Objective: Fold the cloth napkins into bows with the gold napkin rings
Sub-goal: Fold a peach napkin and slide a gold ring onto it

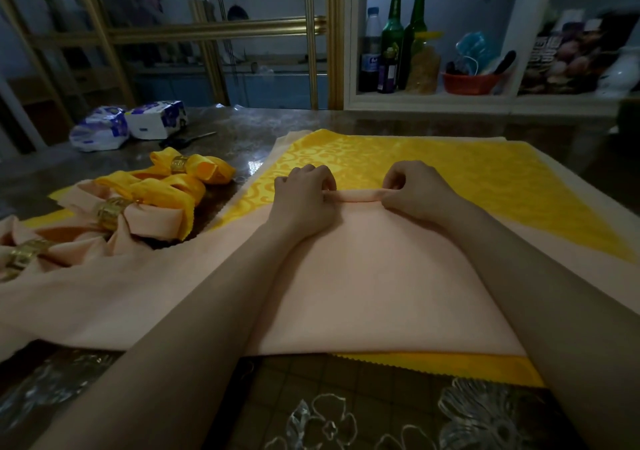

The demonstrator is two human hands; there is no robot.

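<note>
A peach napkin (377, 276) lies spread in front of me on top of a yellow patterned napkin (485, 172). Its far tip is rolled into a narrow fold (356, 196). My left hand (304, 193) pinches the left end of that fold and my right hand (415, 190) pinches the right end. To the left lie finished bows: a yellow bow (207, 169) with a gold ring (179, 164), a peach bow (152, 221) with a gold ring (110, 212), and another peach bow with a ring (24, 254) at the left edge.
Two tissue packs (128, 125) and a dark pair of scissors (187, 139) lie at the back left of the table (242, 127). Behind, a shelf holds bottles (393, 41) and a red basket (471, 82). A patterned tablecloth edge (346, 415) is near me.
</note>
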